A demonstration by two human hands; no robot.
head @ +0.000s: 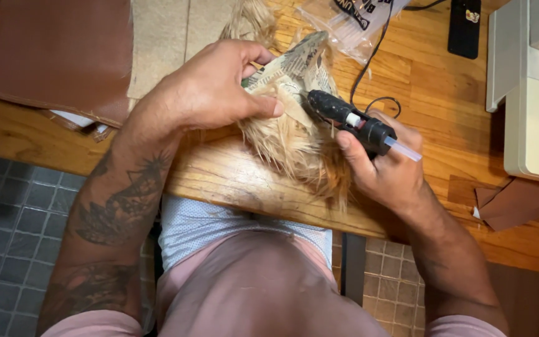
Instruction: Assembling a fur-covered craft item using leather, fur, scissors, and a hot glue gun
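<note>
The right hand (387,163) has its grip closed round a black glue gun (349,120), fingers wrapped on the handle and the thumb along its side; a clear glue stick (405,150) juts from the back end, and the nozzle points up and left, its tip touching or just short of the work, I cannot tell which. The left hand (210,90) has its grip pinched on a paper-covered form (299,65), thumb pressed flat on the front near the nozzle, fingers curled over the top edge; the form looks to be newsprint over a shaped core, with tan shaggy fur (297,146) hanging below it and spilling over the near edge of the wooden counter (232,178). The piece sits tilted, held up off the counter between the two hands, close to the person's body.

By the look of it the step in hand is gluing the fur to the paper form; the nozzle sits at the seam where fur meets paper. The next move, as I judge it, calls for a steady squeeze of the trigger, then pressing the fur down with the left thumb kept off the hot bead.

Further out: the gun's black cord (369,68) runs away across the counter; a clear plastic bag (354,22) lies beyond; brown leather-like sheet (57,56) lies at far left; a cream-coloured machine (531,93) stands at right, with a brown scrap (516,203) below it.
</note>
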